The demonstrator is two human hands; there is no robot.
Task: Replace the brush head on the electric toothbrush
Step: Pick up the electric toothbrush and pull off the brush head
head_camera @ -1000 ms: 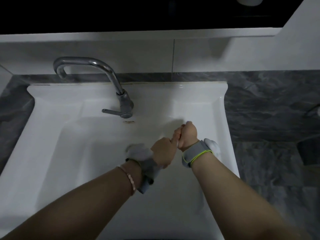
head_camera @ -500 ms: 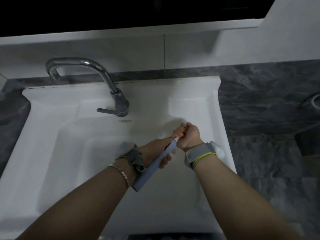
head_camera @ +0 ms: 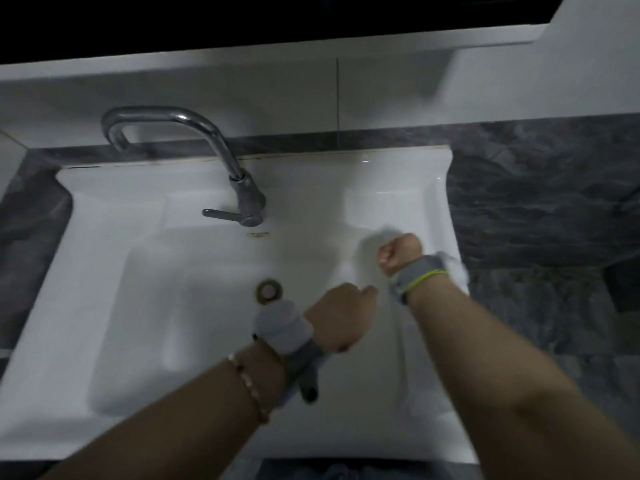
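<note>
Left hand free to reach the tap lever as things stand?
Probably not: the left hand is fisted, apparently around the toothbrush handle. The path over the basin to the tap lever looks clear, though.

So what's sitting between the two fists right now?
Only bare white sink surface shows in the gap between the left hand and the right hand, in the head view. The fists are apart; neither's contents show.

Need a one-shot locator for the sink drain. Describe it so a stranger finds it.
Start at the white sink and its chrome faucet. Drop straight toward the viewer from the faucet base to the basin floor: the drain is the small dark-rimmed ring there, just beyond the left hand. Nothing else in the basin is round.
</note>
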